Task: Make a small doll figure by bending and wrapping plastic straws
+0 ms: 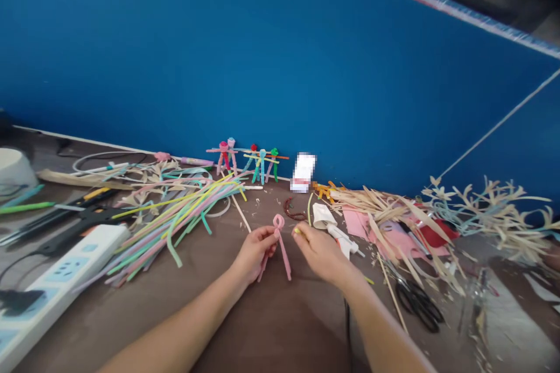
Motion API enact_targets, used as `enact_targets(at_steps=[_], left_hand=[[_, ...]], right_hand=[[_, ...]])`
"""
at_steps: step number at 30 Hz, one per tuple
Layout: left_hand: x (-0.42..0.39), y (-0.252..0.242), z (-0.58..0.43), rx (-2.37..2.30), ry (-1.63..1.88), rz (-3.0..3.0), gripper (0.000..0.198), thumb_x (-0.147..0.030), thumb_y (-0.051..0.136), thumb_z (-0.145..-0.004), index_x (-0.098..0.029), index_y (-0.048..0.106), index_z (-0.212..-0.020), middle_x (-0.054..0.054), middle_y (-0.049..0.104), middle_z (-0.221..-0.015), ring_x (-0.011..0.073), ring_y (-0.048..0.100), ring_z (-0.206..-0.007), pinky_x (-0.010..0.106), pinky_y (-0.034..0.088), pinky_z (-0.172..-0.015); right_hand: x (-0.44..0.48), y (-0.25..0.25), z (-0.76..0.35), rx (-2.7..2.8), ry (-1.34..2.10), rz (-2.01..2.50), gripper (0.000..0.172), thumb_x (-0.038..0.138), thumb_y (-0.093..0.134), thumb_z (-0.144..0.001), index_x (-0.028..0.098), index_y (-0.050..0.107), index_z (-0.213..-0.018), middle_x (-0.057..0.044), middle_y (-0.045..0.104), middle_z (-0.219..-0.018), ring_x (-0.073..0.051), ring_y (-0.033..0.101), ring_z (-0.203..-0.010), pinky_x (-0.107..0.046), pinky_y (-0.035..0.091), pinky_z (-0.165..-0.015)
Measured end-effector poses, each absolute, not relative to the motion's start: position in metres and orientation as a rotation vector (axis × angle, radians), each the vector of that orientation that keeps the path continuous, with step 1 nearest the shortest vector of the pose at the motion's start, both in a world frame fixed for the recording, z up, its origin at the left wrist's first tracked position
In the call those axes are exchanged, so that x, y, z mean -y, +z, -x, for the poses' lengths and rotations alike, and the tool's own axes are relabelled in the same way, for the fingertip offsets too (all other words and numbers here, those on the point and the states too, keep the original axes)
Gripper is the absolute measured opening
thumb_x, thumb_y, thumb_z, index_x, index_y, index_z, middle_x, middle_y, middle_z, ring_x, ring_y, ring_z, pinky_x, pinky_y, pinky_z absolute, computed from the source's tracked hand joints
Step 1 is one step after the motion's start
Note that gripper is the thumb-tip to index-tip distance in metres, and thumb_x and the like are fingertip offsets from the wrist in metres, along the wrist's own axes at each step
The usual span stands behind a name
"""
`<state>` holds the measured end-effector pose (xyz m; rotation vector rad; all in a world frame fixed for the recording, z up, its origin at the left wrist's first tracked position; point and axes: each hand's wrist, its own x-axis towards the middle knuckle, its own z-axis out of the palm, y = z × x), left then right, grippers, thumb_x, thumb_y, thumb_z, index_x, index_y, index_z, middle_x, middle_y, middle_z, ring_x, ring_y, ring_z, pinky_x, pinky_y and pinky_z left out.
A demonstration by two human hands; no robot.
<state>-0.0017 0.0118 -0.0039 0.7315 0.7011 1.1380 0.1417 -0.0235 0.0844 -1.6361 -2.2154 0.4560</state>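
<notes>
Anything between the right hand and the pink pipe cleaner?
Nothing visible. The pink pipe cleaner, held by the left hand, sits just beside the right hand, with only a narrow open gap between them.

Power strip (56,285) left of pipe-cleaner pile (175,227); scissors (417,303) right; figures (249,160) behind pile.

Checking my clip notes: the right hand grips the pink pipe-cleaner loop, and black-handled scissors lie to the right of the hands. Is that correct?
Not quite: the head view shows the left hand gripping the pink pipe-cleaner loop, not the right hand. The black-handled scissors do lie to the right of the hands.
</notes>
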Motion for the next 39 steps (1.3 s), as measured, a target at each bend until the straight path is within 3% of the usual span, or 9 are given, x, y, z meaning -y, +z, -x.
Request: enact_targets(at_steps=[8, 12, 15, 20, 27, 29, 34, 39], left_hand=[[-0.010, -0.004, 0.001, -0.722, 1.077, -0.822, 0.029, -0.032, 0.068, -0.062, -0.011, 0.060, -0.080, -0.004, 0.049, -0.049, 0.0041, 0.039, -0.041, 0.015, 0.030, -0.041], [-0.008, -0.002, -0.001, -0.765, 1.092, -0.834, 0.029, -0.032, 0.069, -0.059, -0.011, 0.061, -0.078, -0.005, 0.046, -0.046, 0.0023, 0.031, -0.037, 0.015, 0.022, -0.037], [-0.005, 0.001, -0.003, -0.787, 1.081, -0.840, 0.028, -0.033, 0.069, -0.058, -0.011, 0.060, -0.073, -0.005, 0.047, -0.046, 0.0029, 0.033, -0.038, 0.015, 0.024, -0.037], [-0.004, 0.003, -0.003, -0.787, 1.046, -0.848, 0.024, -0.033, 0.067, -0.061, -0.013, 0.056, -0.068, -0.007, 0.042, -0.041, 0.0035, 0.032, -0.036, 0.015, 0.023, -0.036], [-0.005, 0.005, 0.000, -0.775, 1.002, -0.749, 0.025, -0.033, 0.067, -0.060, -0.014, 0.051, -0.062, -0.011, 0.030, -0.038, 0.0007, 0.020, -0.032, 0.015, 0.011, -0.033], [-0.005, 0.004, 0.001, -0.773, 1.005, -0.763, 0.024, -0.033, 0.066, -0.061, -0.014, 0.053, -0.064, -0.010, 0.033, -0.037, 0.0010, 0.023, -0.032, 0.014, 0.014, -0.033], [-0.005, 0.001, 0.000, -0.736, 1.009, -0.779, 0.023, -0.031, 0.067, -0.061, -0.013, 0.056, -0.069, -0.003, 0.053, -0.050, 0.0042, 0.043, -0.039, 0.016, 0.036, -0.040], [-0.003, 0.002, -0.001, -0.676, 1.011, -0.774, 0.021, -0.027, 0.070, -0.059, -0.012, 0.057, -0.066, -0.001, 0.058, -0.058, 0.0054, 0.050, -0.046, 0.017, 0.041, -0.048]], right_hand=[[0.016, 0.056, -0.144, 2.222, 0.462, 1.590, 0.027, 0.032, 0.030, -0.088, 0.025, 0.053, -0.102, -0.003, 0.059, -0.097, -0.016, 0.054, -0.090, -0.026, 0.036, -0.073], [0.019, 0.040, -0.139, 2.142, 0.366, 1.680, 0.020, 0.034, 0.046, -0.081, 0.021, 0.056, -0.093, -0.003, 0.059, -0.084, -0.016, 0.055, -0.076, -0.025, 0.037, -0.066], [0.019, 0.031, -0.136, 2.099, 0.424, 1.650, 0.009, 0.023, 0.051, -0.075, 0.019, 0.058, -0.079, -0.001, 0.059, -0.076, -0.014, 0.053, -0.069, -0.023, 0.037, -0.062], [0.012, 0.023, -0.141, 1.936, 0.656, 1.559, 0.016, 0.013, 0.041, -0.074, 0.018, 0.055, -0.071, 0.002, 0.056, -0.061, -0.012, 0.051, -0.058, -0.020, 0.036, -0.055], [0.011, 0.026, -0.144, 1.899, 0.574, 1.598, 0.016, 0.020, 0.044, -0.072, 0.018, 0.060, -0.070, 0.002, 0.056, -0.058, -0.012, 0.048, -0.054, -0.020, 0.034, -0.050], [0.013, 0.027, -0.141, 1.912, 0.576, 1.585, 0.016, 0.021, 0.045, -0.073, 0.018, 0.061, -0.072, 0.001, 0.058, -0.059, -0.012, 0.049, -0.054, -0.020, 0.034, -0.050], [0.015, 0.026, -0.137, 1.861, 0.634, 1.501, 0.016, 0.024, 0.046, -0.076, 0.019, 0.061, -0.078, 0.001, 0.062, -0.064, -0.012, 0.053, -0.056, -0.020, 0.037, -0.053], [0.016, 0.025, -0.137, 1.859, 0.567, 1.518, 0.015, 0.022, 0.045, -0.075, 0.018, 0.059, -0.070, 0.001, 0.059, -0.059, -0.012, 0.052, -0.055, -0.020, 0.036, -0.052]])
